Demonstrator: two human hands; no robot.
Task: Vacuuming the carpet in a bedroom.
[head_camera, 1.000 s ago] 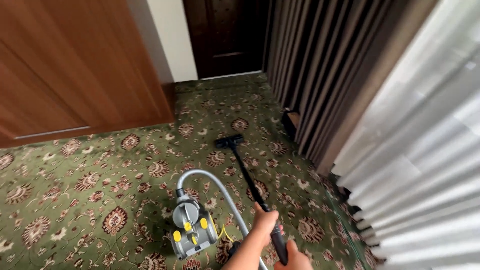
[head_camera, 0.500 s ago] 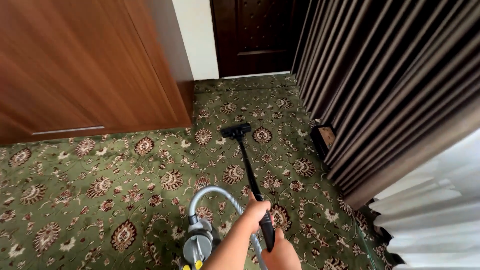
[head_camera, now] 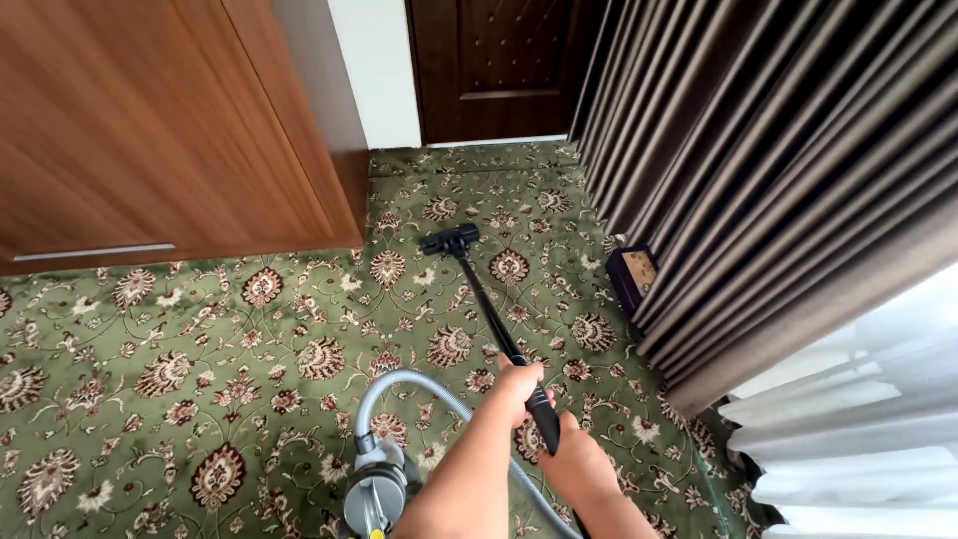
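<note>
Both hands, left [head_camera: 517,387] ahead of right [head_camera: 576,461], closed around black vacuum wand [head_camera: 486,305], floor head [head_camera: 448,240] on green patterned carpet [head_camera: 200,349] beside dark curtain [head_camera: 758,170].

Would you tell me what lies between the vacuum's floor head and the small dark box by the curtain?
Only bare patterned carpet lies between the floor head and the box, in the head view.

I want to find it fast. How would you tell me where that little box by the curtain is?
Start at the dark brown curtain on the right and follow its folds down to the green flowered carpet. There, against the curtain's hem, lies a small box. It is dark with a tan top, the only boxy thing on the floor, right of the black vacuum head.
</note>
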